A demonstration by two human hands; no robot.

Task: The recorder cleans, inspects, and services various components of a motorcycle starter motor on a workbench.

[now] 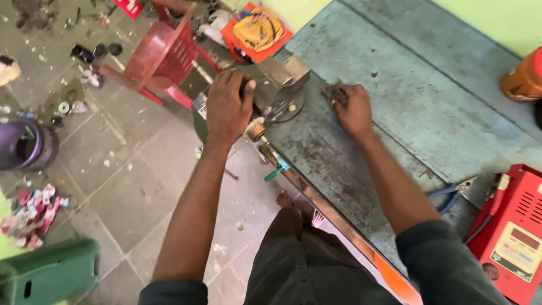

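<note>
My left hand (pixel 227 104) lies on top of a grey metal bench vise (pixel 276 85) fixed at the corner of a worn blue-grey workbench (pixel 406 107), fingers curled over its near jaw. A screwdriver with a green and blue handle (pixel 276 169) hangs at the bench edge below the vise. My right hand (pixel 353 108) rests on the bench top just right of the vise, fingers closed over a small clump of dark rusty debris (pixel 336 92). What lies under its palm is hidden.
A red box-shaped machine (pixel 511 231) and blue-handled pliers (pixel 451 192) lie at the bench's right. An orange container (pixel 522 79) stands far right. On the tiled floor are a red plastic chair (pixel 164 56), a purple bucket (pixel 25 147), a green case (pixel 51 271) and scattered litter.
</note>
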